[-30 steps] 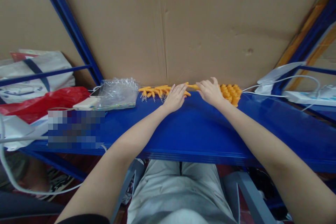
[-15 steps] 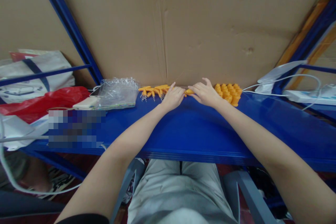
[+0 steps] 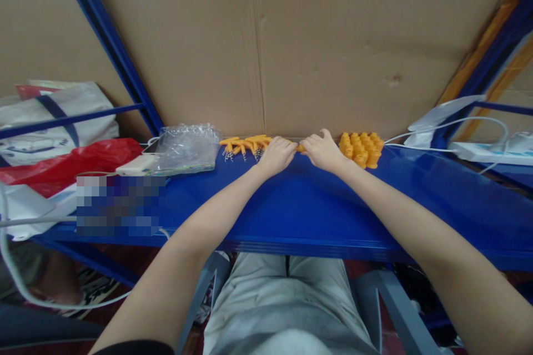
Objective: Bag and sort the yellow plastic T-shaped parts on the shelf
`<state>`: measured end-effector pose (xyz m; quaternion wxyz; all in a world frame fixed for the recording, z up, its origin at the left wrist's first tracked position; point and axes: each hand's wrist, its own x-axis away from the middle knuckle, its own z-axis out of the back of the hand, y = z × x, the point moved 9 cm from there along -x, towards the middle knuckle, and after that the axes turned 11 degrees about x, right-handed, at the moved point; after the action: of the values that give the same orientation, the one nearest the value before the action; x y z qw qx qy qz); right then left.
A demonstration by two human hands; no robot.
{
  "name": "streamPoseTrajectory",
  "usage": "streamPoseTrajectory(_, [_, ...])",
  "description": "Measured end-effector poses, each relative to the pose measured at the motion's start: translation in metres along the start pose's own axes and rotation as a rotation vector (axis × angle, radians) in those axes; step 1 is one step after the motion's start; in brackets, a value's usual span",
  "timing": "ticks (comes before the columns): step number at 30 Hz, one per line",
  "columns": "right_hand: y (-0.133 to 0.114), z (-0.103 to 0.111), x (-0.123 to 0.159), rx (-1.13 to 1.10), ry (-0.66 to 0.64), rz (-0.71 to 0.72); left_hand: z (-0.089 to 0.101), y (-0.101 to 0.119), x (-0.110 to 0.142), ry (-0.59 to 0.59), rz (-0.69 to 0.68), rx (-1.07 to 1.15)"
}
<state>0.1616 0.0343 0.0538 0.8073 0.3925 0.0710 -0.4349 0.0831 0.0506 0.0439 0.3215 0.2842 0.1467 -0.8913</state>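
Near the back of the blue shelf, my left hand and my right hand are both closed on a small orange piece. Most of that piece is covered by my fingers, so its exact kind does not show. Just left of my left hand lie several orange pieces with metal spirals, their coils pointing toward me. To the right of my right hand, several orange knobbed cylinders stand packed together in rows.
A clear plastic bag sits left of the orange pieces, beside a red bag and a white tote bag. Cardboard walls off the back. White cables and a power strip are at the right.
My hands have shifted slightly and the fingers of both have curled in more around the orange piece, so less of it shows. The other pieces stay put.
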Motion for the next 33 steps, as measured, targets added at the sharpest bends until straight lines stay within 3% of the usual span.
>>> streamPoseTrajectory(10, [0.002,0.006,-0.004,0.015,0.045,-0.055,0.005,-0.011,-0.005,0.045,0.064,0.131])
streamPoseTrajectory(21, [0.004,0.014,-0.002,0.095,0.134,-0.03,-0.009,-0.032,-0.006,0.06,0.268,0.675])
streamPoseTrajectory(33, [-0.001,0.012,-0.001,0.121,0.229,0.002,-0.024,-0.046,0.0,-0.127,0.461,1.107])
